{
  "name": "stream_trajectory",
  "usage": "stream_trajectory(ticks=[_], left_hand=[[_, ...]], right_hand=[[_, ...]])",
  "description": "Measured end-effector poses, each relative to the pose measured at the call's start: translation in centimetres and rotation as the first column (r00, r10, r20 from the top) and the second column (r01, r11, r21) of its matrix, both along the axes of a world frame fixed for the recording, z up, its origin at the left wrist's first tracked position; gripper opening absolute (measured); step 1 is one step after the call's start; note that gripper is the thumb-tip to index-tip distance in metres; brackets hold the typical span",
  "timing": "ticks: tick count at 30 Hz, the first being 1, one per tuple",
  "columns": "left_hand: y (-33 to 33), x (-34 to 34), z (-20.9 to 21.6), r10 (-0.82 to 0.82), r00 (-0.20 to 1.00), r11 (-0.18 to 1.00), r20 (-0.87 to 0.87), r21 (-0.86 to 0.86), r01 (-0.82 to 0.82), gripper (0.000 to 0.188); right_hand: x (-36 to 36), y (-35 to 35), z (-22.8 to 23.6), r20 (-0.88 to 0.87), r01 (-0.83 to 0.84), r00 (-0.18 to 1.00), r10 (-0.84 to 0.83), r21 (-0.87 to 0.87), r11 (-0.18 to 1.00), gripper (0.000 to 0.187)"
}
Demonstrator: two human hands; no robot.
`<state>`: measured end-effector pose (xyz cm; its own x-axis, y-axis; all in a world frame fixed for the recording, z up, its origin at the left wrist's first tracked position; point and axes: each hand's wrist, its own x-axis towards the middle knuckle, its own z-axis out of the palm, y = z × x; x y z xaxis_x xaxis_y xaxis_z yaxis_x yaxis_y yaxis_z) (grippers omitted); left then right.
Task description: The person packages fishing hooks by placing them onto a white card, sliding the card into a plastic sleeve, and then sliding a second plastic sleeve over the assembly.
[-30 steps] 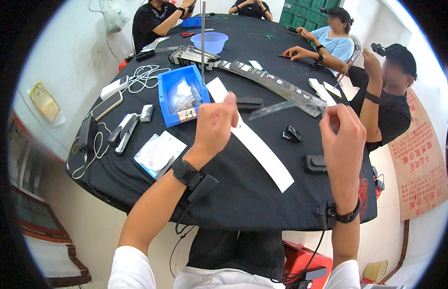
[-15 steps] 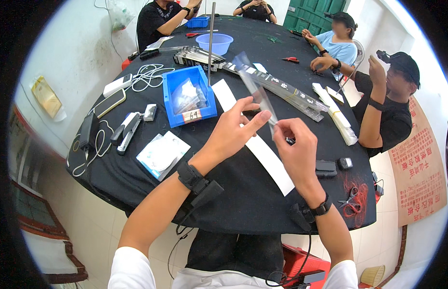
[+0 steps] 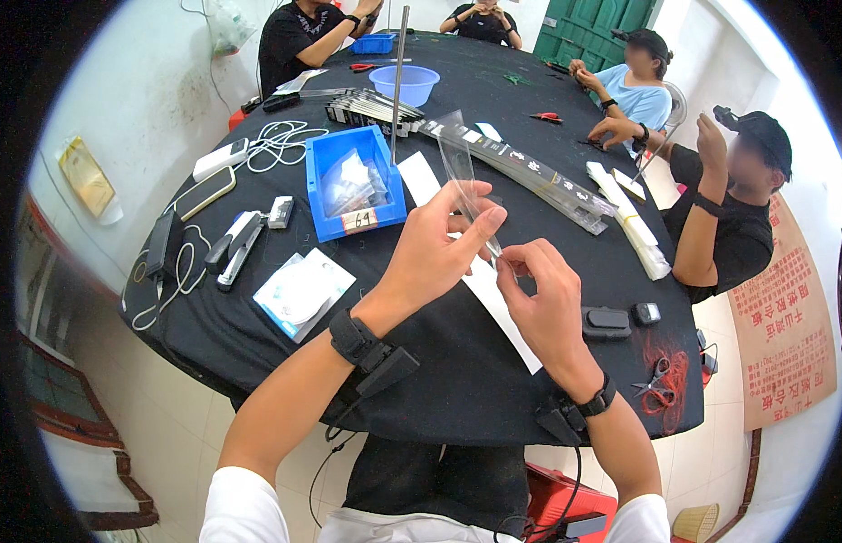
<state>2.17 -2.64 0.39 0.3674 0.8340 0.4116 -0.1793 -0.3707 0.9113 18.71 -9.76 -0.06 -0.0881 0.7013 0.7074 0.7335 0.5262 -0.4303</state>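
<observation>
A long, narrow clear plastic sleeve [image 3: 455,156] slants up and away from me over the table. My left hand [image 3: 432,242] holds its middle between thumb and fingers. At the sleeve's near end, the fingertips of my right hand [image 3: 543,294] pinch it; what exactly lies between them is partly hidden. Below both hands a long white paper strip [image 3: 511,317] lies on the black cloth. Left of my left hand stands a blue bin [image 3: 334,226] holding small clear plastic bags [image 3: 353,184].
Printed clear sleeves [image 3: 539,176] lie beyond my hands, with white strips [image 3: 631,222] at right. A stapler [image 3: 235,249] and white packet [image 3: 303,291] are at left. Scissors [image 3: 655,380] rest on red threads near right. An upright metal rod [image 3: 400,81] rises behind the bin. Several people sit around the table.
My right hand has shifted left and slightly down, still pinching the sleeve's near end. The sleeve's far end has swung a little left and dropped lower.
</observation>
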Motion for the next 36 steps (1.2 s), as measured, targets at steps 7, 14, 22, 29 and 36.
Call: stream_trajectory(ticks=[7,14,22,29,36], left_hand=[[-0.1,0.0,0.3,-0.069,0.996,0.997,0.055,-0.012,0.07,0.048],[0.0,-0.5,0.5,-0.084,0.996,0.994,-0.034,0.071,0.086,0.044],[0.1,-1.4,1.5,-0.161,0.985,0.987,-0.059,0.018,0.162,0.044],[-1.4,-1.4,2.5,-0.402,0.884,0.911,-0.24,-0.007,0.412,0.048],[-1.7,-1.1,1.9,-0.405,0.831,0.867,-0.382,0.13,0.482,0.047]], right_hand=[[0.1,-0.2,0.1,-0.019,-0.038,0.999,0.037,-0.051,0.998,0.015],[0.2,-0.6,0.4,0.019,-0.057,0.998,0.06,-0.139,0.989,0.024],[1.5,-1.4,1.9,-0.044,-0.186,0.982,0.182,-0.115,0.976,0.042],[1.8,-1.2,1.9,-0.329,-0.225,0.924,0.195,-0.055,0.973,0.079],[0.2,-2.2,4.9,-0.28,-0.275,0.933,0.225,-0.154,0.949,0.097]])
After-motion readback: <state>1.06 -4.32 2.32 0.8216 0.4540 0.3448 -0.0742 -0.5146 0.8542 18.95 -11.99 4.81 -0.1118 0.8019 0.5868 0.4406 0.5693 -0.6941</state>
